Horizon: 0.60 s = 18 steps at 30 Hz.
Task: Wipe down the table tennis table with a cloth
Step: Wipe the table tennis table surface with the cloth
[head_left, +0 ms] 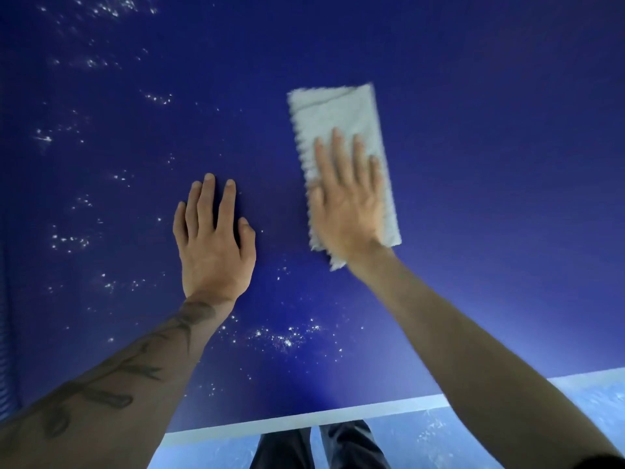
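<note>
Table tennis table (473, 164): matte deep-blue top, smooth, w/ white edge stripe (304, 419) along near side. Scattered white specks (280, 338) (droplets or dust, could not tell which) over left and centre-near areas; surface to right of cloth looked clean.

Cloth (338, 113): pale grey-white, fuzzy microfibre-like texture, folded into long narrow rectangle, zigzag-cut left edge, lay flat on tabletop, right of centre, long axis running away from near edge, tilted slightly. Near corner frayed, poked out below wrist.

Right hand (348, 204): flat open, palm down, fingers extended and slightly spread, pressed on near half of cloth; no grasp, only pressure. Slight motion blur on hand and cloth edges.

Left hand (213, 242): open, palm down, fingers extended and close together, rested flat on bare tabletop, held nothing; apart from cloth, to its left. Dark tattoo (111, 384) ran along left forearm.

Below table edge: dark trouser legs (321, 448) and mottled light-blue floor (473, 441).
</note>
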{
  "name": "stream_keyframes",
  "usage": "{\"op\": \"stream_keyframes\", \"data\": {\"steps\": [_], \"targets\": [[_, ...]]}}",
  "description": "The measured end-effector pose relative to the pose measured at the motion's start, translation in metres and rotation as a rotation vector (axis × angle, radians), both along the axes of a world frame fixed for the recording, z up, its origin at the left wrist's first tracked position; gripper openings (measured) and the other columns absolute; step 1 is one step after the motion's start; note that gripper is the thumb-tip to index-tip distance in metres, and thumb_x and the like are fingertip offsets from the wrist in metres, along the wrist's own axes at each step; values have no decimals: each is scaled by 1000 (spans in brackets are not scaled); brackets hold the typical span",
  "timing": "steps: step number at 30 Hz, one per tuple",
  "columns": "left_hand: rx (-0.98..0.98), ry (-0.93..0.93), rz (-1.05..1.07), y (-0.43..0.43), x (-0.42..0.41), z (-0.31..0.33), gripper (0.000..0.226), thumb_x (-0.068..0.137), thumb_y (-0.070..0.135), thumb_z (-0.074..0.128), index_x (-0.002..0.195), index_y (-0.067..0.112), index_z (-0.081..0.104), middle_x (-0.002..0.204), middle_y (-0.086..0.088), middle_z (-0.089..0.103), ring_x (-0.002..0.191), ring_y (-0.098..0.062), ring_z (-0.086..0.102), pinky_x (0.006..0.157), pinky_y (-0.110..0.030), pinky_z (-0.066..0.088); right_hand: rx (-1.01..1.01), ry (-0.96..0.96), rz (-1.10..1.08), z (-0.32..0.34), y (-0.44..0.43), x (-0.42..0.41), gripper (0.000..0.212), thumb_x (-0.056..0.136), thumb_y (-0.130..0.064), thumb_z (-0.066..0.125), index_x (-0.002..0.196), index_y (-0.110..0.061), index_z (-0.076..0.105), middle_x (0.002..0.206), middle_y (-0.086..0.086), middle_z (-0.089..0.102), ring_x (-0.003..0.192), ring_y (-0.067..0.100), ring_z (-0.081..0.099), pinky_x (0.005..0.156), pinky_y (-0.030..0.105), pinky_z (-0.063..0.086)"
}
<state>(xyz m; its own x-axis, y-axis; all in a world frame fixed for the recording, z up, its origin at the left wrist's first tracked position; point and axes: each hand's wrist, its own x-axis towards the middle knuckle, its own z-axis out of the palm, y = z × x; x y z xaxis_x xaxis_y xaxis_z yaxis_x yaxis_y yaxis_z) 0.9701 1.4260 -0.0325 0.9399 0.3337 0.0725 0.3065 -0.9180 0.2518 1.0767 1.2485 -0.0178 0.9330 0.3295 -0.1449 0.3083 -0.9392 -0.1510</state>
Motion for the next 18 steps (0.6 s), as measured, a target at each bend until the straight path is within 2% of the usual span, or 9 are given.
{"op": "stream_keyframes", "data": {"steps": [2, 4, 7, 9, 11, 13, 15, 17, 18], "targets": [[1, 0, -4, 0, 0, 0, 56, 106, 27, 41, 161, 13, 39, 171, -13, 28, 159, -33, 24, 129, -53, 18, 10, 24, 247, -4, 2, -43, 65, 109, -40, 24, 172, -25, 15, 179, 4, 9, 166, 32, 6, 133, 54, 10], [-1, 2, -9, 1, 0, 0, 56, 107, 26, 41, 161, 12, 39, 171, -13, 28, 159, -32, 23, 129, -53, 17, 34, 22, 325, -7, -26, -62, 62, 110, -38, 33, 170, -27, 24, 178, 2, 17, 165, 31, 13, 133, 53, 13], [8, -1, -7, 1, -1, -2, 55, 107, 26, 41, 161, 12, 39, 171, -14, 28, 159, -32, 23, 130, -54, 17, -5, -13, 22, -5, -77, -33, 62, 109, -38, 32, 170, -28, 24, 178, 2, 19, 164, 31, 16, 131, 56, 17], [7, 0, -1, 1, 0, -3, 56, 107, 26, 40, 161, 13, 39, 171, -13, 28, 160, -32, 23, 130, -53, 16, -17, 4, -193, -1, -84, 0, 63, 110, -41, 25, 171, -28, 17, 179, 2, 12, 165, 30, 9, 132, 55, 12], [8, -4, 3, 1, 0, -3, 56, 106, 26, 41, 160, 13, 40, 171, -13, 29, 159, -32, 24, 130, -52, 16, 16, 1, -242, 0, -57, 14, 65, 109, -41, 19, 172, -27, 11, 180, 3, 6, 165, 32, 4, 133, 55, 6], [8, -6, 8, 0, -1, -3, 56, 106, 26, 41, 160, 13, 40, 170, -13, 30, 159, -32, 24, 130, -52, 17, 25, -7, -121, 0, -17, 0, 68, 106, -39, 18, 172, -25, 10, 180, 4, 5, 165, 33, 4, 133, 54, 5], [2, 0, 3, 0, -1, -2, 56, 107, 27, 39, 161, 13, 39, 171, -12, 29, 159, -31, 23, 130, -51, 16, 39, 6, 109, -3, 7, -40, 67, 107, -37, 21, 172, -24, 13, 180, 5, 7, 166, 33, 4, 133, 54, 7], [9, 1, -4, 0, -2, -2, 56, 108, 28, 38, 161, 13, 38, 171, -12, 28, 160, -31, 23, 130, -51, 15, 46, 4, 281, -5, -3, -75, 63, 109, -36, 29, 171, -25, 20, 179, 3, 13, 165, 31, 9, 133, 53, 11], [7, -1, -7, 1, -2, -3, 56, 108, 28, 38, 161, 13, 38, 171, -12, 28, 160, -32, 23, 130, -51, 15, 50, 0, 286, -7, -20, -83, 62, 109, -35, 32, 170, -26, 24, 178, 2, 16, 165, 30, 12, 133, 52, 12]]}}
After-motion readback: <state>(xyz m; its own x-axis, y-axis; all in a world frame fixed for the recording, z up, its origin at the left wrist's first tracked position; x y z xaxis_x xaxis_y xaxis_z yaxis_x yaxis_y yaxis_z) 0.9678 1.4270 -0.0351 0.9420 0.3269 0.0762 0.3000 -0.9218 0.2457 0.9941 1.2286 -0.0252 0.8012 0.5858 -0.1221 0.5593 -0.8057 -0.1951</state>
